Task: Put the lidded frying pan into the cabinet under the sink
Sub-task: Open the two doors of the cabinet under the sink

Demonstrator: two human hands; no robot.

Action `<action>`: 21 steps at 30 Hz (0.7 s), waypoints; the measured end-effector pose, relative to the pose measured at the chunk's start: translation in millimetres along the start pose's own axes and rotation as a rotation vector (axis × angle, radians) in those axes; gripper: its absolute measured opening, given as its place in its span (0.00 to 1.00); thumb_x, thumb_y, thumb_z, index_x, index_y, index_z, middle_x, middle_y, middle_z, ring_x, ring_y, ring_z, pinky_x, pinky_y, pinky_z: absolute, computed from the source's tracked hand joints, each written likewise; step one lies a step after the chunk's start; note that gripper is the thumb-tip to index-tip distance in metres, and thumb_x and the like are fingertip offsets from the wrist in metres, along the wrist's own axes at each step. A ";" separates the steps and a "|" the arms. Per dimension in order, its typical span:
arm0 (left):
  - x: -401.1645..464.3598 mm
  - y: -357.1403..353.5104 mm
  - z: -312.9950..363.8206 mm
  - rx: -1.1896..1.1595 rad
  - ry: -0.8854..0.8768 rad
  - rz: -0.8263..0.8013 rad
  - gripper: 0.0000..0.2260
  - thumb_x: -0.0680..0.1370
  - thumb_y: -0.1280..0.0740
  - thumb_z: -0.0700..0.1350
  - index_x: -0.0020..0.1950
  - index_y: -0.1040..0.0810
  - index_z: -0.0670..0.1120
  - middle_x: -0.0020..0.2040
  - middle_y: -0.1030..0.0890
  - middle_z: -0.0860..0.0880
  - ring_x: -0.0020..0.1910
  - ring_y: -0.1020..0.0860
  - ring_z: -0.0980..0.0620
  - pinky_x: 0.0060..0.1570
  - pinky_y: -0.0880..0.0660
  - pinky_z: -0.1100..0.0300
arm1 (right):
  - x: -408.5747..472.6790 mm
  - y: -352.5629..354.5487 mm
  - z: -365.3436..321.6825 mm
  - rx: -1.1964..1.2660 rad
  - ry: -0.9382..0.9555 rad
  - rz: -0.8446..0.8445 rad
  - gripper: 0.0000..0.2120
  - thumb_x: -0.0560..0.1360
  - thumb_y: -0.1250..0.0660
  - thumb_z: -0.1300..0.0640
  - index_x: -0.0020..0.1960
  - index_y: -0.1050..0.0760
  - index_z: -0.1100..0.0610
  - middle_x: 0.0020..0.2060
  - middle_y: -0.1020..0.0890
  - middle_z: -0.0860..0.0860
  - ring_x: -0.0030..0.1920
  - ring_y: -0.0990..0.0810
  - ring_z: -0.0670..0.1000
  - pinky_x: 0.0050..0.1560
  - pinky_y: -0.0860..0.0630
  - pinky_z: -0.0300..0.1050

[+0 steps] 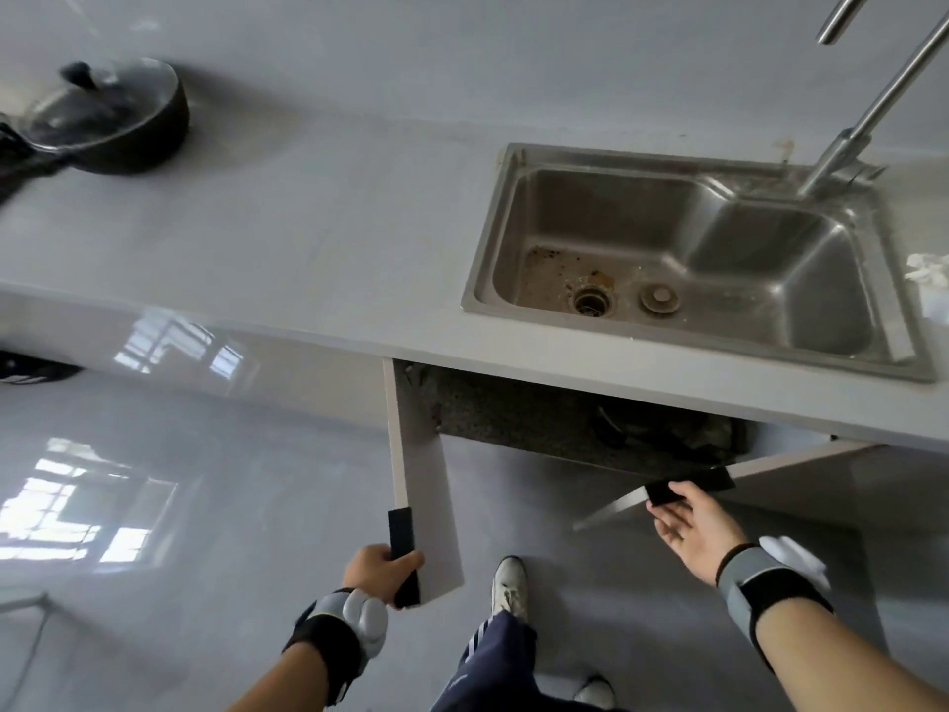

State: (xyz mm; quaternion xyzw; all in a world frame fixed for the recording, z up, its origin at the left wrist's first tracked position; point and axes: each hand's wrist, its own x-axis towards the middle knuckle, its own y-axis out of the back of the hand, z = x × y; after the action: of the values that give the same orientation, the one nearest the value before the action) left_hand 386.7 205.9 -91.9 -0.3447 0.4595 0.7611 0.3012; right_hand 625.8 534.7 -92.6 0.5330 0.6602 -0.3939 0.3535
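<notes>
The black frying pan point(118, 125) with a glass lid and dark knob stands on the grey counter at the far left, its handle running off the left edge. Under the steel sink point(493, 280) the cabinet point(565, 418) stands with both doors swung out. My left hand point(380, 562) grips the black handle strip of the left door point(421, 480). My right hand point(693, 521) has its fingers on the black handle of the right door point(801, 462), palm spread. Inside the cabinet I see a dark speckled interior and some dark objects that I cannot make out.
A tall steel faucet point(868, 110) rises at the sink's back right. A sink plug point(659, 299) lies beside the drain. White crumpled material point(927, 269) sits at the counter's right edge. My shoes point(508, 588) stand on the glossy grey floor between the doors.
</notes>
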 end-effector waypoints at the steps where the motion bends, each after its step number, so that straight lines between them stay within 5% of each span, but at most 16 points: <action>1: -0.8 4.7 -2.9 0.012 0.009 0.046 0.12 0.65 0.29 0.54 0.34 0.21 0.45 0.29 0.19 0.47 0.28 0.21 0.47 0.30 0.26 0.62 | 0.6 2.3 0.6 -0.002 0.002 0.005 0.05 0.76 0.35 0.59 0.51 0.26 0.60 0.48 0.21 0.58 0.46 0.20 0.53 0.41 0.26 0.44; 8: -0.1 31.9 -25.8 0.024 0.060 0.275 0.12 0.66 0.24 0.47 0.39 0.25 0.44 0.41 0.18 0.43 0.39 0.21 0.44 0.39 0.27 0.56 | 1.4 22.4 15.9 -0.119 0.136 0.134 0.14 0.74 0.31 0.60 0.56 0.26 0.65 0.41 0.19 0.63 0.37 0.20 0.55 0.34 0.26 0.43; 16: -5.9 40.4 -32.6 -0.075 0.084 0.414 0.15 0.69 0.30 0.35 0.56 0.24 0.37 0.47 0.19 0.37 0.43 0.24 0.41 0.43 0.29 0.56 | 2.6 52.7 34.0 -0.295 0.218 0.238 0.23 0.67 0.23 0.53 0.50 0.23 0.70 0.33 0.18 0.62 0.23 0.28 0.50 0.25 0.31 0.39; 21: -10.5 27.9 -20.8 -0.028 0.069 0.506 0.20 0.69 0.32 0.41 0.59 0.28 0.39 0.56 0.25 0.36 0.53 0.23 0.35 0.54 0.24 0.47 | -11.1 77.3 44.9 -0.417 0.285 0.254 0.21 0.67 0.23 0.53 0.47 0.22 0.70 0.29 0.20 0.60 0.23 0.25 0.51 0.24 0.31 0.40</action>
State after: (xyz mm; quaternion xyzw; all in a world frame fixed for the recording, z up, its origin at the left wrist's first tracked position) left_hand 376.3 174.5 -76.8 -0.2486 0.5306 0.8063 0.0806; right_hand 705.9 499.1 -113.6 0.5771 0.6981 -0.1232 0.4055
